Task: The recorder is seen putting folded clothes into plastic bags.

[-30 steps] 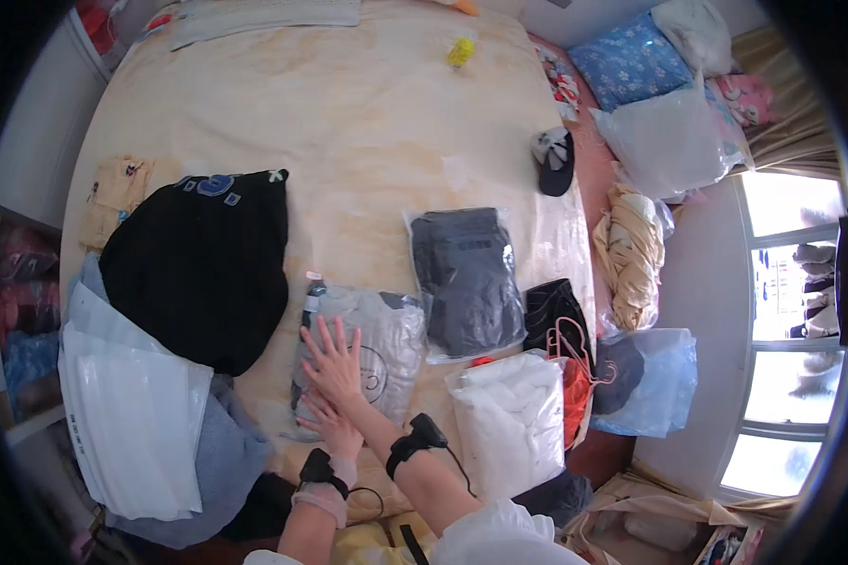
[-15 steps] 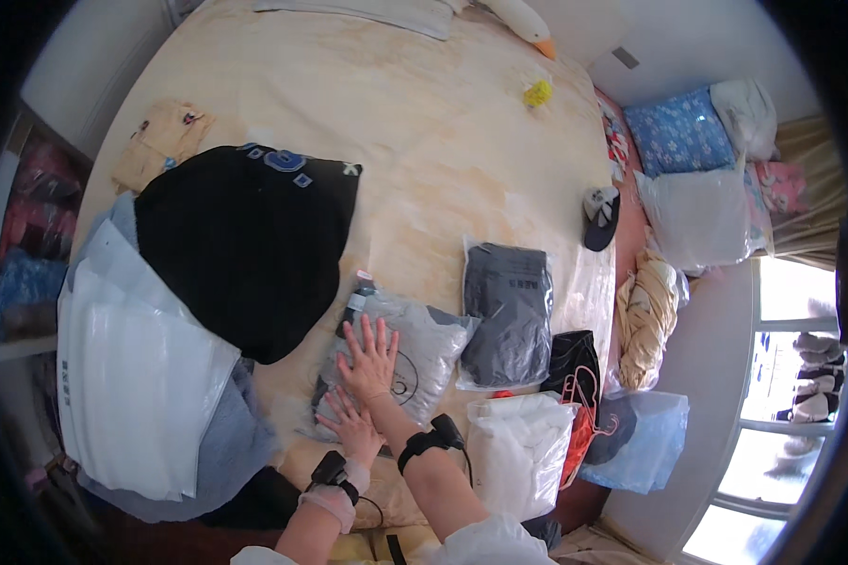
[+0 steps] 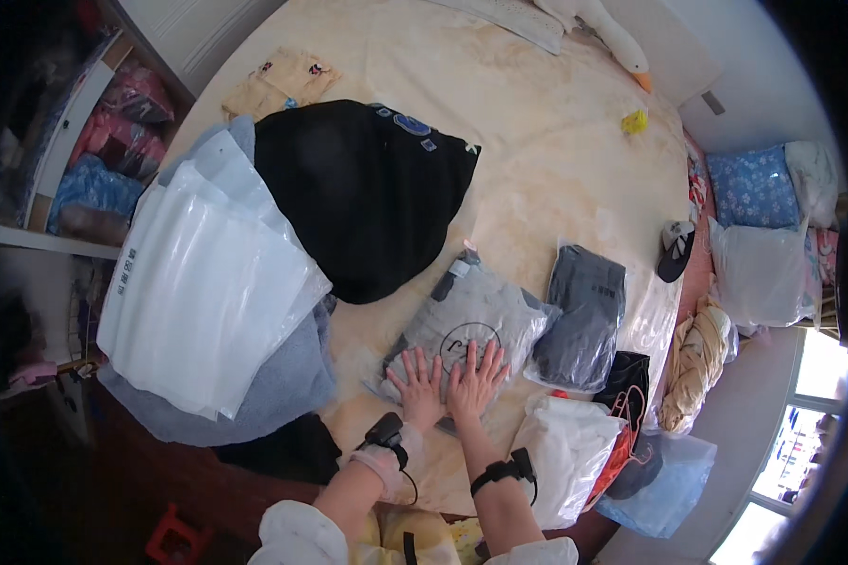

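A clear plastic bag [image 3: 476, 306] with folded grey clothing inside lies on the bed, a round black print on its front. My left hand [image 3: 422, 394] presses flat on its near left part, fingers spread. Beside it, my right hand [image 3: 476, 384] lies flat on the near edge of the print, also with fingers stretched out. Neither hand grips anything. Just right of the bag is another clear bag with dark folded clothing [image 3: 586, 315]. A black garment [image 3: 358, 202] is spread beyond and to the left.
A stack of white plastic bags [image 3: 203, 292] rests on grey-blue cloth [image 3: 287, 391] at left. White wrapped items [image 3: 561, 457], pink hangers [image 3: 631, 414] and a blue bag [image 3: 674, 480] sit near right. A cap [image 3: 676, 252] lies farther off. Shelves [image 3: 57, 235] stand at far left.
My right hand has drawn back from the bag's upper left to its near part, now level with my left hand. The view has turned left, so things appear farther right.
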